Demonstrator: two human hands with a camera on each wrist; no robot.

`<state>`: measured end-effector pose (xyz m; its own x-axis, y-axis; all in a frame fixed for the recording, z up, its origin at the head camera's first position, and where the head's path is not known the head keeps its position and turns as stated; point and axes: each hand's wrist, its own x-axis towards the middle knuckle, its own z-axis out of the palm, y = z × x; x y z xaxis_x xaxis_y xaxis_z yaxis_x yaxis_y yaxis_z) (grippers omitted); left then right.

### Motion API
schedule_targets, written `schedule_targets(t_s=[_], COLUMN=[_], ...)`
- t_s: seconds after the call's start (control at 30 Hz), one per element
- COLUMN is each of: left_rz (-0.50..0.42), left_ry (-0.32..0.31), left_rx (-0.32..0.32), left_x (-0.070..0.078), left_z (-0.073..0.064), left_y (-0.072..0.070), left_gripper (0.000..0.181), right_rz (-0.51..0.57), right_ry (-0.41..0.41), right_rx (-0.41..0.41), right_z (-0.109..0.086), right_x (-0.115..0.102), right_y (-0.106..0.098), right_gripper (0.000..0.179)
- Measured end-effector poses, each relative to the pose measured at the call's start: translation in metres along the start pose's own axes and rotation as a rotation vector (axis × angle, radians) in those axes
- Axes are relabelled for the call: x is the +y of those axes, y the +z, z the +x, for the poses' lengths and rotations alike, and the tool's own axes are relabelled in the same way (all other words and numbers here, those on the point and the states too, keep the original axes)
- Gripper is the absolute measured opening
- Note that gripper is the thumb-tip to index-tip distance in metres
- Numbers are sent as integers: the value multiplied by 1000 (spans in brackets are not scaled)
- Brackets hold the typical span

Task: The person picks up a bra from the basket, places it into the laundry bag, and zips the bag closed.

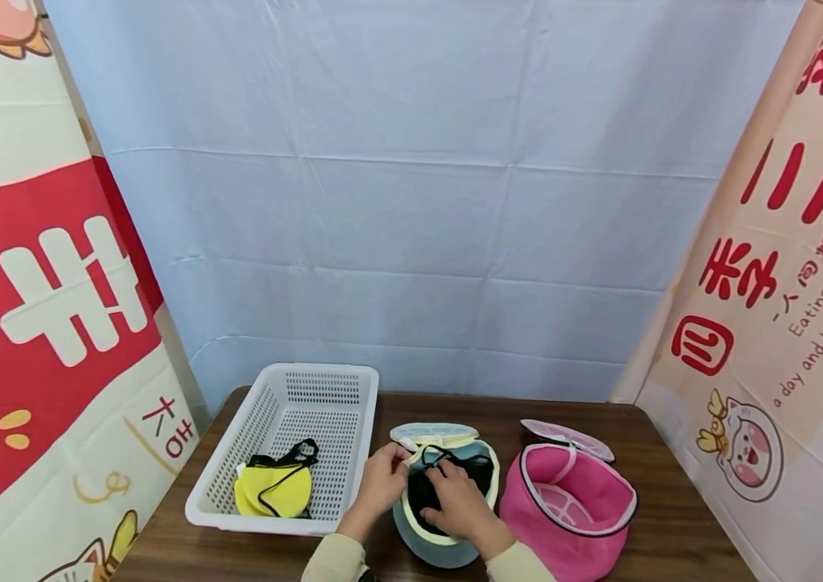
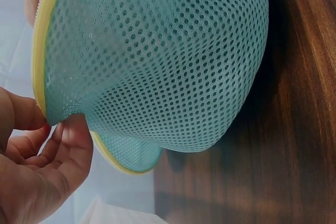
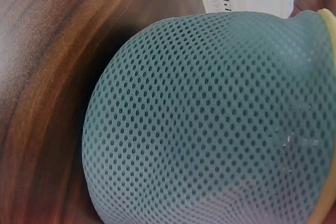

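Observation:
A teal mesh laundry bag [image 1: 435,553] with a yellow zip edge stands unzipped on the table, its lid folded back. My left hand [image 1: 385,478] pinches the rim between thumb and fingers; the left wrist view shows the mesh [image 2: 173,61] puckered at that grip. Inside the bag lies a black garment with thin straps [image 1: 480,469]. Over it, within the opening, my right hand [image 1: 457,503] rests with its fingers extended on the black cloth. In the right wrist view the bag's side [image 3: 199,119] fills most of the picture and hides that hand.
To the left is a white plastic basket [image 1: 327,377] holding a yellow garment [image 1: 288,488] with black straps and some black lace. A pink mesh laundry bag [image 1: 571,554], lid folded back, stands close on the right. Both sit on a dark wooden table [image 1: 681,517].

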<state>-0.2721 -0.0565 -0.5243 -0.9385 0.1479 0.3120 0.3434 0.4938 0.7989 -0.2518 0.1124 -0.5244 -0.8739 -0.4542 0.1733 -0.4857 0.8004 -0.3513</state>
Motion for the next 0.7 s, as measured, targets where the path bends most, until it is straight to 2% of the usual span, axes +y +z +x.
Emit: schedule_targets(t_s=[0.07, 0.2, 0.3, 0.4, 0.43, 0.53, 0.6, 0.7], left_rz=[-16, -26, -28, -34, -33, -1, 35, 64], left_ry=[10, 86, 102, 32, -8, -68, -74, -45], left_rx=[5, 25, 16, -16, -33, -55, -43, 6], left_x=[0, -1, -1, 0, 0, -1, -2, 0], left_z=[0, -2, -2, 1, 2, 5, 6, 6], left_y=[0, -1, -3, -3, -3, -3, -2, -1], left_gripper=[7, 7, 8, 11, 14, 17, 16, 11], right_rz=[2, -6, -11, -8, -11, -23, -29, -42], right_ry=[7, 8, 12, 3, -6, -34, -45, -54], right_rx=[-23, -46, -53, -51, -49, -43, -45, -58], right_z=[2, 5, 5, 5, 5, 4, 5, 6], right_x=[-1, -3, -5, -7, -7, -9, -10, -10], right_y=[0, 1, 1, 0, 0, 1, 1, 3], right_gripper=[51, 49, 47, 46, 45, 45, 44, 42])
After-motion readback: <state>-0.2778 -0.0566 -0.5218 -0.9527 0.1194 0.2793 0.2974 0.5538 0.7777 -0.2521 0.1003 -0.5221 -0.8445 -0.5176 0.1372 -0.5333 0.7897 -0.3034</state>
